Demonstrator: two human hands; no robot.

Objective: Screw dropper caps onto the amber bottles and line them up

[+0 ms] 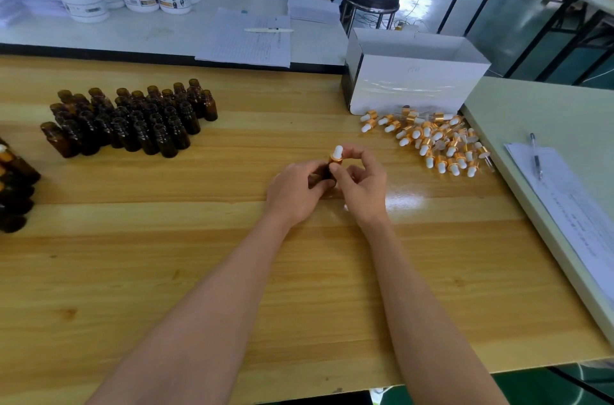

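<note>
The left hand (295, 192) grips an amber bottle (327, 172) while the right hand (360, 183) pinches its dropper cap (336, 155), apparently screwing it down (still upright). Next, probably, setting it among capped bottles (13, 178) far left.

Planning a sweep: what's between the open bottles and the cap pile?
Head view: bare tabletop. Left hand with a bottle and right hand on its cap sit just nearer.
</note>
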